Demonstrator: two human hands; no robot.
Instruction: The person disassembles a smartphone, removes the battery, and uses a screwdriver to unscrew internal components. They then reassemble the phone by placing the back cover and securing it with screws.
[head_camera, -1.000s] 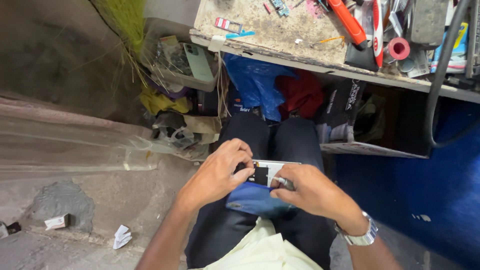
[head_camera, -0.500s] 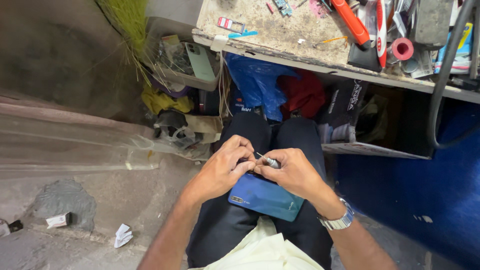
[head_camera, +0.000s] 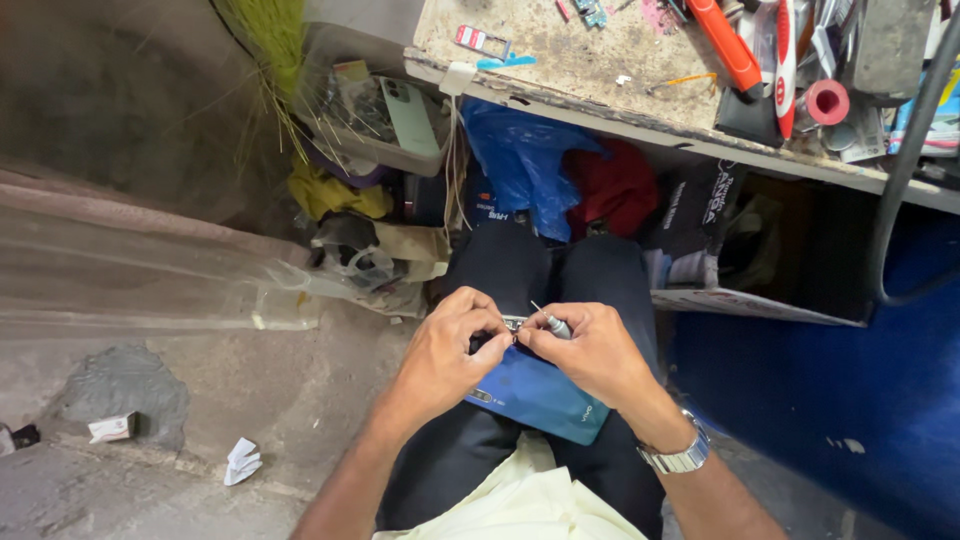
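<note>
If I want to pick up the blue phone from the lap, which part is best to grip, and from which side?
Probably the lower right corner of the blue phone, from the person's right side. That end juts bare past the right hand; the upper end is covered by both hands, the left hand too. Pinch the long edges, since it lies flat.

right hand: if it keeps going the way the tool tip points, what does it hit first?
The right hand aims the small metal tool up and left; first contact is likely the left hand fingertips pinching a small part above the blue phone. Depth unclear.
</note>
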